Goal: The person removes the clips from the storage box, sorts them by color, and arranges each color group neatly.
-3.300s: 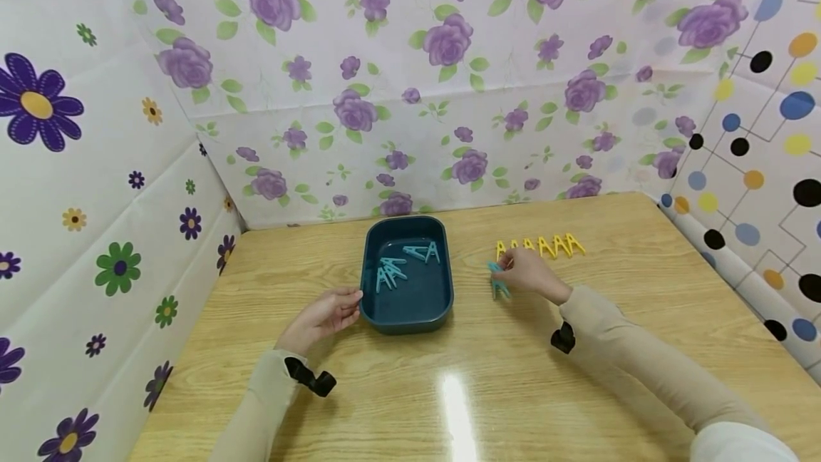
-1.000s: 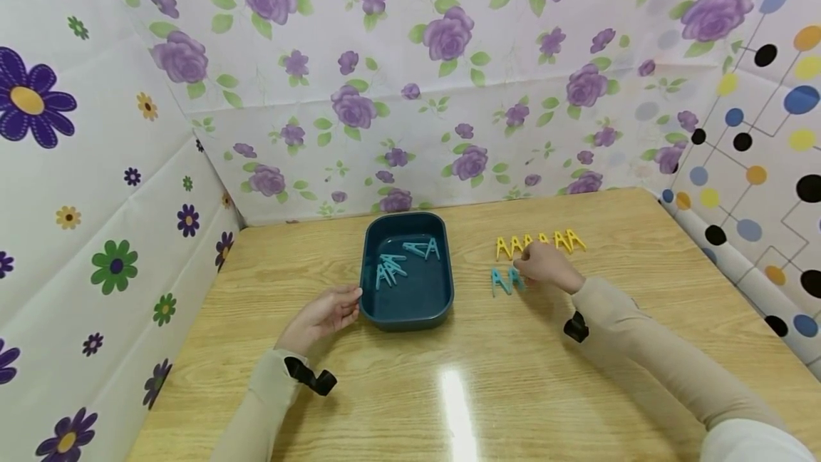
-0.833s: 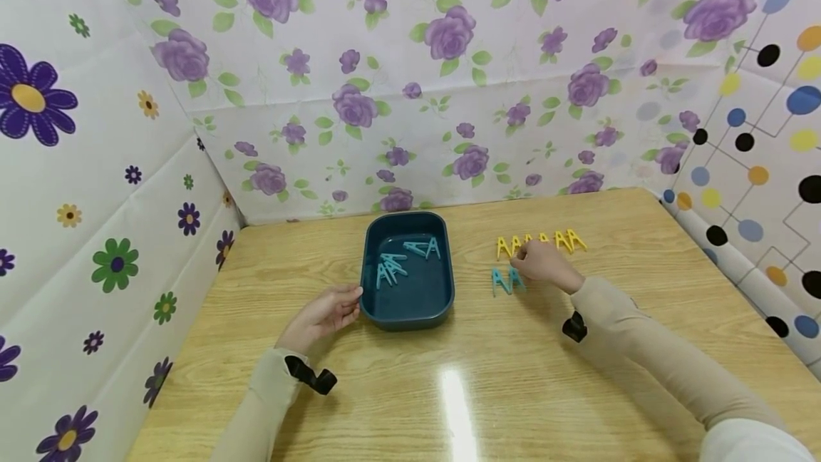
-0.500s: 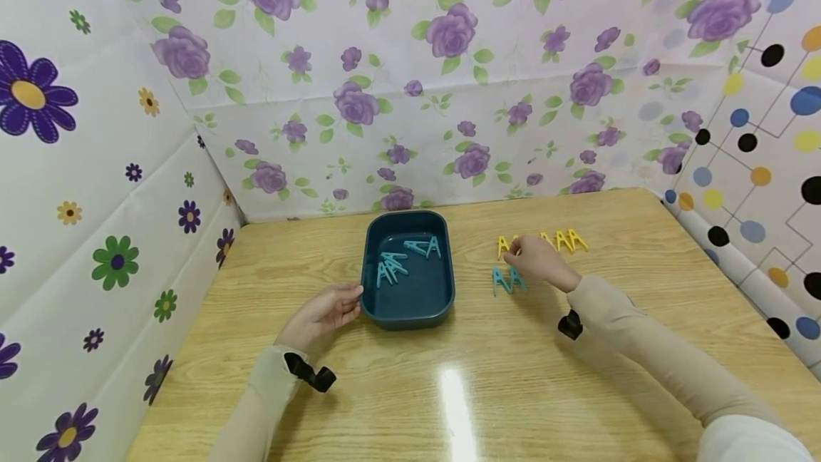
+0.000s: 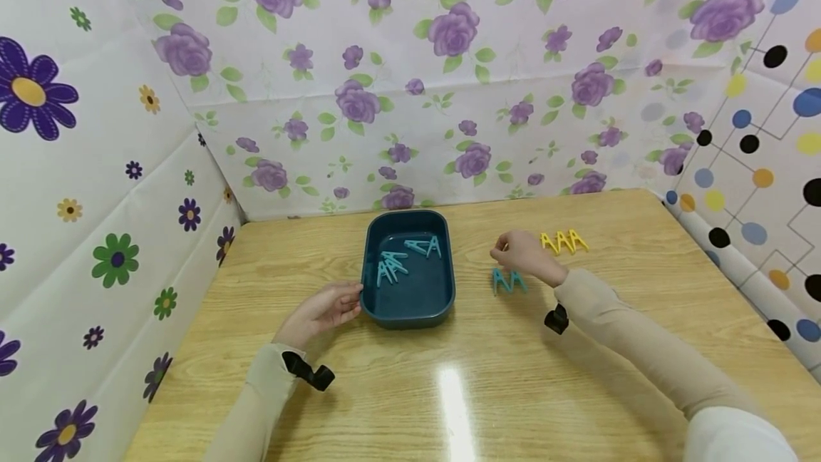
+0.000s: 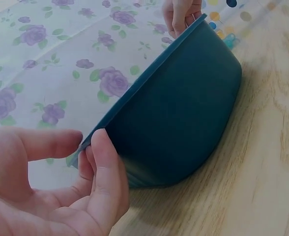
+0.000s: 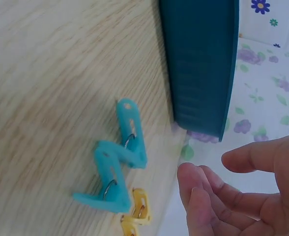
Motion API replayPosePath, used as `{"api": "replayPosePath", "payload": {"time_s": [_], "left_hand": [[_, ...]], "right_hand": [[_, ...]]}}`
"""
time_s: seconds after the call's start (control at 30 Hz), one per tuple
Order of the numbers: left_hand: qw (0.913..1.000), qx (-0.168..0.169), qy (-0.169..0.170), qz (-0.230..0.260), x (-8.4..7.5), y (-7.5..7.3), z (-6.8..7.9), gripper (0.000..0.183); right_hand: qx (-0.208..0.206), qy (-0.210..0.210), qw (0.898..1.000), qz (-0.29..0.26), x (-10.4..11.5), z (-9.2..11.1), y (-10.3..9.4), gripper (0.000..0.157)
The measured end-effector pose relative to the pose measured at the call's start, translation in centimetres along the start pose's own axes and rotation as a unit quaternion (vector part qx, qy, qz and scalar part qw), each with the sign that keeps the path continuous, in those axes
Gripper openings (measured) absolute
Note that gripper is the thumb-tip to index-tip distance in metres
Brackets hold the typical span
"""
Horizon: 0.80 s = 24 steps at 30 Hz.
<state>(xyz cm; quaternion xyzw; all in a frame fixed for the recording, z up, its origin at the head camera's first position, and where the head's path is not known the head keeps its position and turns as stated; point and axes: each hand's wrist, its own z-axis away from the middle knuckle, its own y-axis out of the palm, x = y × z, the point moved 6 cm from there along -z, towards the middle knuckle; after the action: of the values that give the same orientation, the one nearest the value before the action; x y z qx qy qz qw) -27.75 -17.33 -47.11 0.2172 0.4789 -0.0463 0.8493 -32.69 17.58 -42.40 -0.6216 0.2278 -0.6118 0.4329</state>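
Observation:
My left hand (image 5: 323,314) pinches the rim of a dark teal plastic bin (image 5: 417,316) at its near left side; thumb and fingertips meet over the edge in the left wrist view. Several light-blue clothespins (image 5: 389,267) lie inside the bin. My right hand (image 5: 527,255) hovers to the right of the bin, thumb and fingers apart with nothing between them in the right wrist view. Just below it, two blue clothespins (image 7: 110,177) stand side by side on the table. Yellow clothespins (image 5: 561,241) stand in a row behind; the hand hides the row's left part in the head view.
The bin stands on a wooden table (image 5: 398,391), near its back edge. A flowered cloth (image 5: 417,141) rises behind, with patterned cloths to the left and right. Each wrist wears a black camera mount (image 5: 556,319).
My right hand has set down a second blue clothespin beside the first, let go, and moved left toward the bin. My left hand has stayed at the bin's rim.

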Motion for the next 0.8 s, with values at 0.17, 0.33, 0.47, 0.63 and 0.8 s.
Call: {"api": "replayPosePath", "payload": {"time_s": [0.17, 0.33, 0.47, 0.63, 0.8], "left_hand": [[0.9999, 0.012, 0.004, -0.005, -0.1, 0.1, 0.2, 0.016], [0.9997, -0.003, 0.000, -0.023, -0.1, 0.1, 0.2, 0.020], [0.9992, -0.005, -0.002, -0.038, 0.0, 0.3, 0.1, 0.035], [0.9988, -0.003, 0.000, -0.049, 0.1, 0.4, -0.1, 0.050], [0.9986, -0.008, -0.005, -0.053, 0.1, 0.4, -0.2, 0.050]], "right_hand": [[0.005, 0.004, 1.000, -0.003, 0.7, -0.7, 0.1, 0.030], [0.003, -0.007, 1.000, -0.017, 1.9, -1.1, 0.1, 0.027], [0.002, -0.011, 1.000, -0.016, 2.6, -1.2, 0.2, 0.025], [0.008, -0.002, 1.000, -0.019, 3.0, -1.6, 0.5, 0.023], [0.014, 0.003, 0.999, -0.030, 3.2, -2.1, 0.7, 0.023]]}}
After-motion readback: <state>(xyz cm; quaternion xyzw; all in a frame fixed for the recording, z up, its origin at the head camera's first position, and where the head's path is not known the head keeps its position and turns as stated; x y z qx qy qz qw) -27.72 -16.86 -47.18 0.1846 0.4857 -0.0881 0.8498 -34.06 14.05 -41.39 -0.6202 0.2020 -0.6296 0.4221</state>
